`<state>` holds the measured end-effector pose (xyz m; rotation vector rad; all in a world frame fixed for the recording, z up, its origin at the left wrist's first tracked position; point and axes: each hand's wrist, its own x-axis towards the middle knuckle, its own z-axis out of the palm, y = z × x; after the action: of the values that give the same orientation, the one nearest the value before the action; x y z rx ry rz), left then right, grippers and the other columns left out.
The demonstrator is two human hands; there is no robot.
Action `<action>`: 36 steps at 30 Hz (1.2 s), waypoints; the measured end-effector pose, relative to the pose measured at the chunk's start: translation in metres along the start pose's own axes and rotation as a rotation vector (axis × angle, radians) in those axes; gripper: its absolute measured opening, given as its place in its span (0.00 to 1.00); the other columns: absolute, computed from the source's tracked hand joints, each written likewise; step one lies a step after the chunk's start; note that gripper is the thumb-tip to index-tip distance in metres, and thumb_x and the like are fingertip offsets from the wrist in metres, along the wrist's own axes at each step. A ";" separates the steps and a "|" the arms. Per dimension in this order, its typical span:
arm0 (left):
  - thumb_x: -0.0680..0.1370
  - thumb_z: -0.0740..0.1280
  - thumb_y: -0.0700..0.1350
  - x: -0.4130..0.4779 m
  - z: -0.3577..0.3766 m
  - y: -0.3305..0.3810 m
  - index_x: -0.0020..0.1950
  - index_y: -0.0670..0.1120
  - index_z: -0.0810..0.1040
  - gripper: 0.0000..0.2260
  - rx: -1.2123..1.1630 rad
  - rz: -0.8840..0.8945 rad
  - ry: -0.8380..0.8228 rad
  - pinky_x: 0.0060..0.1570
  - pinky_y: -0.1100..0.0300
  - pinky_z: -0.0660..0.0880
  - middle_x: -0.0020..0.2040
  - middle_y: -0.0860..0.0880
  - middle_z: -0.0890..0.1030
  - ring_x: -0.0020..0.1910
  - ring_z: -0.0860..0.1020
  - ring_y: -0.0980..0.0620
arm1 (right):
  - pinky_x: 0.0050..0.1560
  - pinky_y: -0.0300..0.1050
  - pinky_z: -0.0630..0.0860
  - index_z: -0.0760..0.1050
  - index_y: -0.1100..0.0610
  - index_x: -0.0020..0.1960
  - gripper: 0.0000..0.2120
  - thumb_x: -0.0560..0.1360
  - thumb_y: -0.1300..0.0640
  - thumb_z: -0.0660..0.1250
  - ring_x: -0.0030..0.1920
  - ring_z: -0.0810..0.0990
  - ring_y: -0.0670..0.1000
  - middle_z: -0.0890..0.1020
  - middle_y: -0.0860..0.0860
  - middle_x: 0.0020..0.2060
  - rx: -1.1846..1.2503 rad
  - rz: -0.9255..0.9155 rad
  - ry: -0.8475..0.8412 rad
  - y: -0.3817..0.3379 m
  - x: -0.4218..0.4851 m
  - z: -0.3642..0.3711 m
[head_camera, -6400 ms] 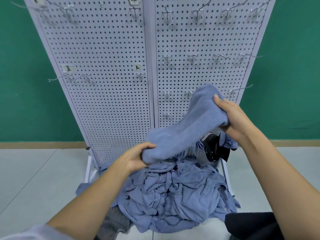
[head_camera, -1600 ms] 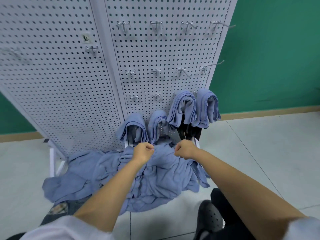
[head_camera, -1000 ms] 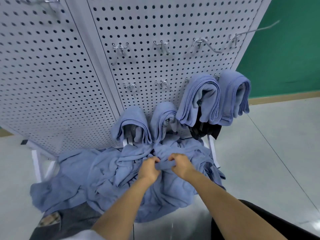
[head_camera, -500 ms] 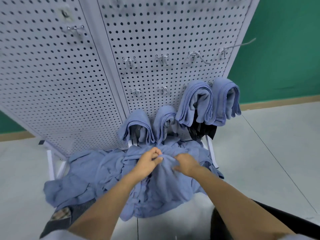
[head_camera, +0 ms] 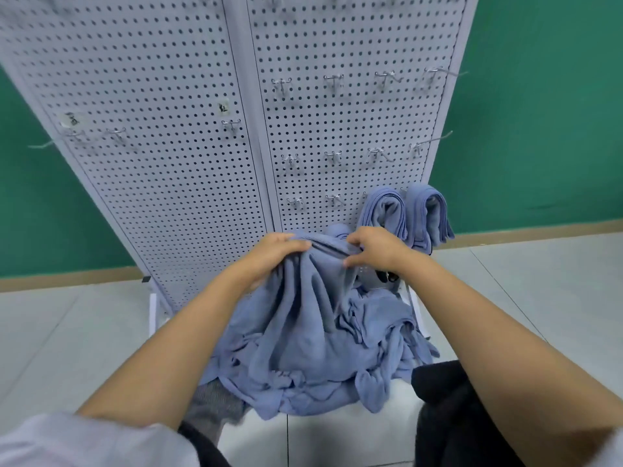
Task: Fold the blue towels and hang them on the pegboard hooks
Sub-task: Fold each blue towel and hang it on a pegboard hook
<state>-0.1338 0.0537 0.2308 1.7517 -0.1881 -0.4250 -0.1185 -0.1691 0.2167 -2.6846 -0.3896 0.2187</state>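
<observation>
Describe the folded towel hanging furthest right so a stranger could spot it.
Start at the white pegboard against the green wall. Low on its right panel hang folded blue towels. The outermost towel sits nearest the board's right edge, nothing beyond it.

Pale tiled floor (head_camera: 67, 332): blue towel heap (head_camera: 337, 365), grey cloth (head_camera: 215, 406), white pegboard stand (head_camera: 153, 315).
</observation>
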 end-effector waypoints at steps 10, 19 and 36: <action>0.81 0.61 0.42 -0.010 -0.020 0.006 0.46 0.42 0.79 0.10 -0.282 0.105 0.146 0.42 0.61 0.79 0.39 0.47 0.84 0.40 0.82 0.52 | 0.61 0.57 0.75 0.74 0.56 0.58 0.26 0.68 0.43 0.75 0.56 0.81 0.56 0.82 0.53 0.55 0.705 -0.075 -0.292 -0.056 -0.007 0.022; 0.78 0.67 0.52 -0.010 -0.030 -0.002 0.59 0.45 0.76 0.14 0.018 0.090 0.357 0.46 0.62 0.75 0.55 0.49 0.81 0.54 0.79 0.52 | 0.58 0.54 0.78 0.77 0.60 0.59 0.19 0.74 0.49 0.71 0.51 0.83 0.56 0.84 0.56 0.50 1.070 0.166 -0.065 -0.076 0.004 0.021; 0.77 0.65 0.56 -0.027 -0.010 -0.016 0.44 0.45 0.76 0.14 -0.377 -0.398 0.054 0.45 0.57 0.75 0.41 0.48 0.81 0.41 0.78 0.50 | 0.51 0.48 0.80 0.78 0.61 0.58 0.15 0.76 0.53 0.68 0.52 0.84 0.54 0.84 0.58 0.50 1.451 0.163 0.139 -0.075 -0.010 -0.001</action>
<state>-0.1563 0.0757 0.2218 1.4214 0.2708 -0.6546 -0.1461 -0.1068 0.2505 -1.2759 0.0707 0.2263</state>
